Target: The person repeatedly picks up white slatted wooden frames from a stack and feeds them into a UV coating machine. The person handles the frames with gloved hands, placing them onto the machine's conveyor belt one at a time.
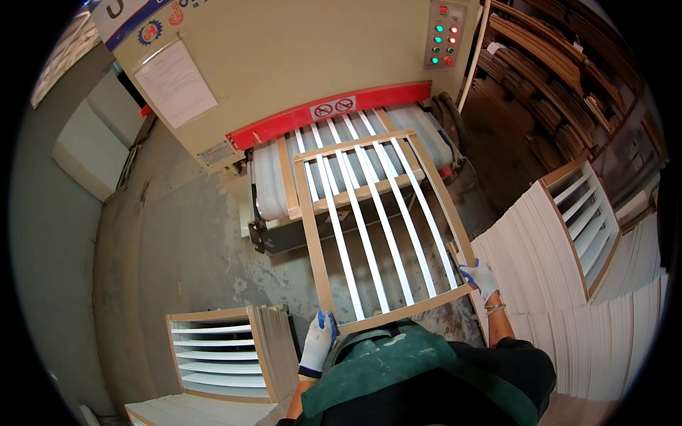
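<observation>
Workshop floor (177,241), both hands gripping slatted frame (376,234) w/ near end, machine conveyor (284,177)

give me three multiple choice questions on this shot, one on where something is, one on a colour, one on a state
1. Where does the far end of the slatted wooden frame rest?
A. on the machine's conveyor belt
B. on the floor
C. on the stack at the right

2. What colour is the guard bar over the machine's mouth?
A. yellow
B. red
C. blue

3. How is the frame held?
A. by one hand only
B. by no hand
C. by both gloved hands at its near corners

Answers:
1 A, its far end lies on the belt.
2 B, the bar is plainly red.
3 C, the left hand and the right hand each grip a near corner.
</observation>
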{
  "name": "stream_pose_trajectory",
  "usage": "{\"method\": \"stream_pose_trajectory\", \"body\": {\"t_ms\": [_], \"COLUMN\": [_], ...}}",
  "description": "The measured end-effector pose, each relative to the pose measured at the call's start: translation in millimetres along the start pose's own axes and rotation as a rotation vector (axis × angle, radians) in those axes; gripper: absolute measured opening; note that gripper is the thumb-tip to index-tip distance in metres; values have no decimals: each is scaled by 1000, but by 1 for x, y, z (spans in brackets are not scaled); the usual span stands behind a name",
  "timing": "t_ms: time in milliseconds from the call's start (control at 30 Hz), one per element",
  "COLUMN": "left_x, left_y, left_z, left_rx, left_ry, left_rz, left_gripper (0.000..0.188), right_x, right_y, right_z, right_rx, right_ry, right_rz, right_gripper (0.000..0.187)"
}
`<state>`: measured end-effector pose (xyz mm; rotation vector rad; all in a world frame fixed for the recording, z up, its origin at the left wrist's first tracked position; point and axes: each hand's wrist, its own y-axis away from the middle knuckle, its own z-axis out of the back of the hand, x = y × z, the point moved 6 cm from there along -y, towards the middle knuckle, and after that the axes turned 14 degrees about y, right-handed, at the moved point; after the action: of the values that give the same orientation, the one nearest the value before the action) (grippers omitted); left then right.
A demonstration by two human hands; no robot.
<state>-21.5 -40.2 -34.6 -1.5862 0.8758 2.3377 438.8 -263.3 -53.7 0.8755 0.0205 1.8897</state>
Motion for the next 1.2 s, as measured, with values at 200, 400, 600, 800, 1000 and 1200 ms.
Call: {"method": "stream_pose_trajectory", "body": {"t_ms": [200,400,600,800,1000,1200], "left_x": [-9,-2,2,1,7,0], "left_y": [14,17,15,22,19,16], "left_z": [-4,-10,-16,-17,-20,-22], "left_rx": [-63,-62,28,-38,-47,-56], "left_ry": [-234,-208,-243,-249,-153,-143], "left_rz": [-238,-334,-372,-376,-295,-246], "left_gripper": [42,38,38,41,44,45], "right_x": [-15,-21,-21,-15,-7,-5], "right_y": [-2,-2,-1,0,-3,-6], "right_z": [-2,-1,3,6,10,13], "right_rx": [-17,15,-9,38,19,54], "right_ry": [6,17,-10,-15,-11,73], "right_rz": [18,-32,-58,-55,-9,-91], "right_gripper": [38,36,42,36,34,40]}}
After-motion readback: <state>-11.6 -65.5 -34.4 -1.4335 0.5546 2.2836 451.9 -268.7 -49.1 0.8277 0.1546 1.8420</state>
